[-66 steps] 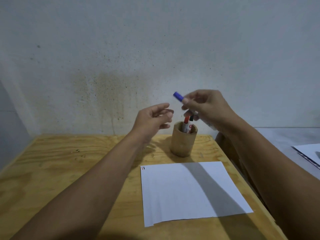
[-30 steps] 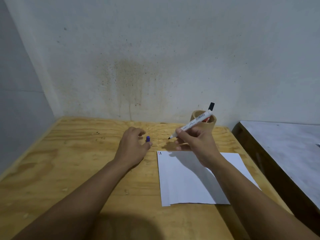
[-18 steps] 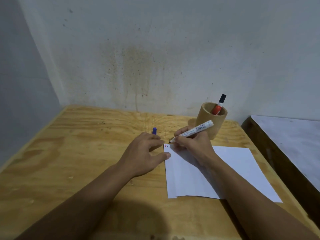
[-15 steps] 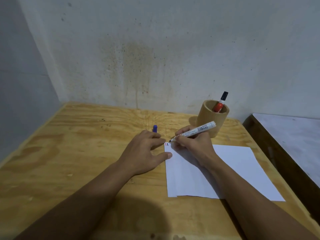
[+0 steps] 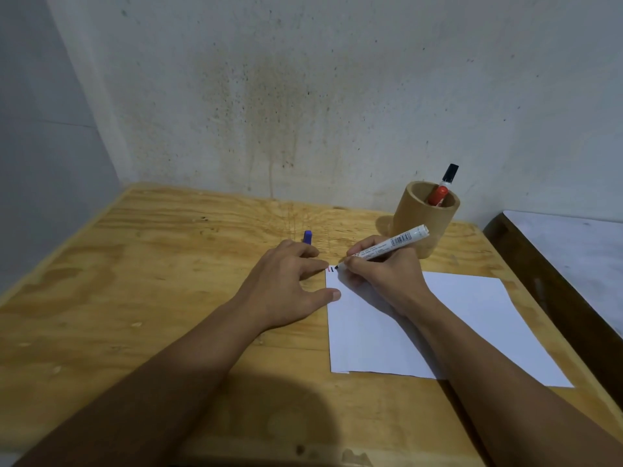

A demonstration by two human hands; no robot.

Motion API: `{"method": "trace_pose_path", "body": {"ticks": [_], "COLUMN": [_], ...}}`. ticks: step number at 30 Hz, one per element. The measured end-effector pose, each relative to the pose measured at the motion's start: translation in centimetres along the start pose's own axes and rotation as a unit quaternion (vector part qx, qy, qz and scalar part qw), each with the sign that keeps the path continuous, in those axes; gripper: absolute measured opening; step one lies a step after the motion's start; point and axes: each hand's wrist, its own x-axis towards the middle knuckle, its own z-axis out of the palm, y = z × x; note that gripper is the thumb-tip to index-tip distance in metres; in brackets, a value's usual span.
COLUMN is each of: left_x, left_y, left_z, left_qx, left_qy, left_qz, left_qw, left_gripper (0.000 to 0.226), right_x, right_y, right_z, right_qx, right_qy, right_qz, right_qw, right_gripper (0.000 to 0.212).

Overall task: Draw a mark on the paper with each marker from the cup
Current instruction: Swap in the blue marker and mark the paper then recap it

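Paper [image 5: 421, 325] lies nearest us on the tabletop [image 5: 135, 298], and we pin its left edge with our left hand [image 5: 290, 284], fingers spread, a blue cap [image 5: 307, 236] tucked behind them. Our right hand [image 5: 381, 274] grips the white marker [image 5: 387, 246], tip on the top-left corner beside short marks: we're mid-stroke. Next, we reckon: lift, recap, swap. Farther back, the cup [image 5: 423, 219] holds a red-capped and a black-capped marker.

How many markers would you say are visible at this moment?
3: one marker in the right hand, its tip at the paper; a red-capped marker and a black-capped marker in the cup. Others might be hidden inside it.
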Motion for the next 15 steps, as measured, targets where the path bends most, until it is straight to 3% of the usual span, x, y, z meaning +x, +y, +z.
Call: {"method": "trace_pose_path", "body": {"ticks": [4,15], "left_x": [-0.06,-0.07], "left_y": [0.09,0.23], "left_z": [-0.04,-0.11], "left_qx": [-0.002,0.005], "left_qy": [-0.003,-0.012], "left_qz": [-0.005,-0.012], "left_qw": [1.000,1.000], "left_gripper": [0.056,0.058], "right_x": [-0.26,-0.32], "right_y": [-0.25,-0.06], "right_z": [0.22,0.12], "right_qx": [0.051,0.014], "right_qy": [-0.014,0.000], "right_qz": [0.006,-0.012], "right_qw": [0.999,1.000], "right_gripper": [0.007,0.007]}}
